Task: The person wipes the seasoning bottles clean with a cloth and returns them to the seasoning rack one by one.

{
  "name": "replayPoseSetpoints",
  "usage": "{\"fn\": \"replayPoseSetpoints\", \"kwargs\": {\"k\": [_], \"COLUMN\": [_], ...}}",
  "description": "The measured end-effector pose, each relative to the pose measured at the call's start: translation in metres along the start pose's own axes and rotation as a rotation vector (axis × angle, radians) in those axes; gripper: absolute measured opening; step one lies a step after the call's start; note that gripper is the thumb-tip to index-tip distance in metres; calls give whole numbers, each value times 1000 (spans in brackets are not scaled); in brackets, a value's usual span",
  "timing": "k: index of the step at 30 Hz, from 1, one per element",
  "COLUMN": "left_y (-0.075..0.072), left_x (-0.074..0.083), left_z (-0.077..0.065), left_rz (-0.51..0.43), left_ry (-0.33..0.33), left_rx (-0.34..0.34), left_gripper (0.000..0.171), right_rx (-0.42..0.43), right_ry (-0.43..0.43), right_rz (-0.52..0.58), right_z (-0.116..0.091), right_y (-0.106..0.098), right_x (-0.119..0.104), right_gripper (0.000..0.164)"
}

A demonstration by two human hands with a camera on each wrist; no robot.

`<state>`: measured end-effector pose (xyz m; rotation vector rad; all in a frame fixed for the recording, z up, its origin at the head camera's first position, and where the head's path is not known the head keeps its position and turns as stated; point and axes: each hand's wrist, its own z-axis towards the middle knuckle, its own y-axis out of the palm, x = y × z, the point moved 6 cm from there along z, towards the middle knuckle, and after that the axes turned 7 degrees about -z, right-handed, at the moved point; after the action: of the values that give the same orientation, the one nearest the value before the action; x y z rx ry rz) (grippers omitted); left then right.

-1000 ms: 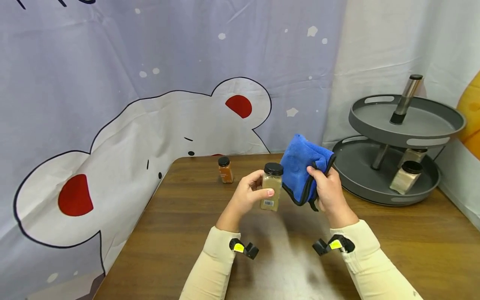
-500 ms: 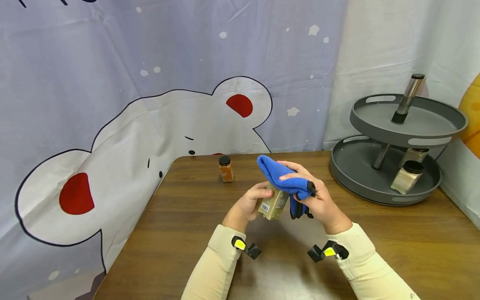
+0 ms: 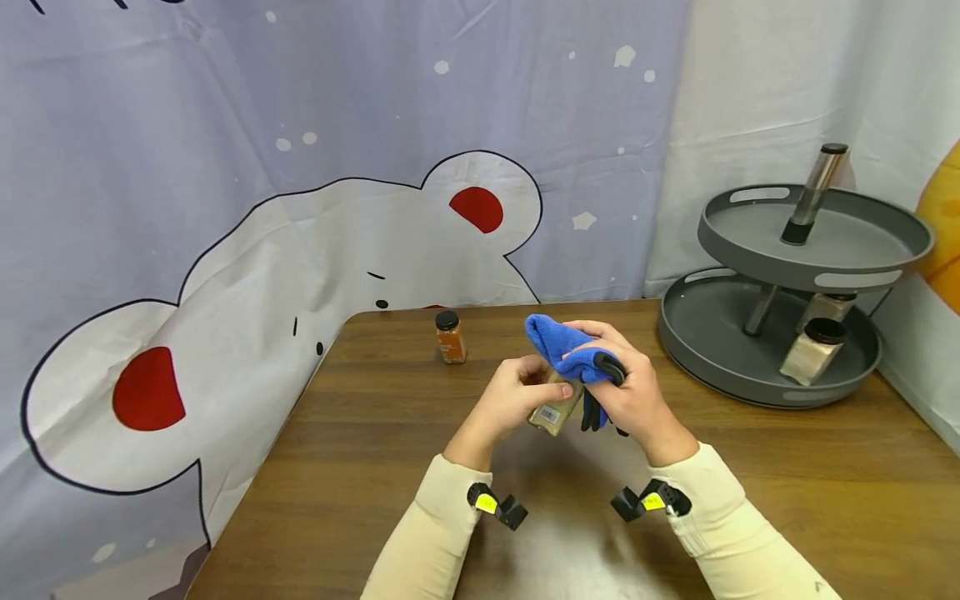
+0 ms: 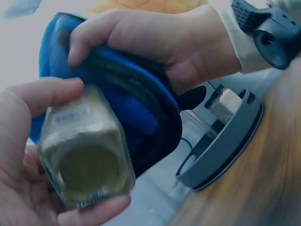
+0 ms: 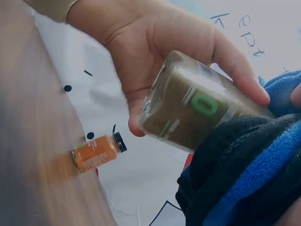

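My left hand grips a clear square spice jar of pale tan powder, tilted above the table with its base toward me. In the left wrist view the jar's base faces the camera, thumb on one side and fingers on another. My right hand holds a folded blue cloth with black edging over the jar's upper end. That cloth hides the black lid. Green print shows on the jar in the right wrist view, where the cloth's dark edge covers its far end.
An orange spice jar with a black lid stands at the back of the wooden table. At the right is a grey two-tier round tray; its lower tier bears pale jars. A printed curtain hangs behind.
A second ago the jar was upright, apart from the cloth. Since then the jar has tilted and the right hand has brought the cloth leftward onto its top. Both hands have shifted slightly in the last half second.
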<state>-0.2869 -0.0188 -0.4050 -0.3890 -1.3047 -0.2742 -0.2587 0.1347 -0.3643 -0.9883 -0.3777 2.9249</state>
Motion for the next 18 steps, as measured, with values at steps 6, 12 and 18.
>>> {"fn": "replayPoseSetpoints", "kwargs": {"k": [6, 12, 18], "left_y": [4, 16, 9], "left_x": [21, 36, 29], "left_z": [-6, -16, -12], "left_rz": [604, 1060, 899], "left_ry": [146, 339, 312], "left_rx": [169, 291, 259], "left_gripper": [38, 40, 39], "right_rx": [38, 122, 130], "right_ry": [80, 220, 232], "right_rz": [-83, -179, -169], "right_z": [-1, -4, -4], "right_y": [1, 5, 5], "right_x": [6, 13, 12], "right_gripper": [22, 16, 17]}}
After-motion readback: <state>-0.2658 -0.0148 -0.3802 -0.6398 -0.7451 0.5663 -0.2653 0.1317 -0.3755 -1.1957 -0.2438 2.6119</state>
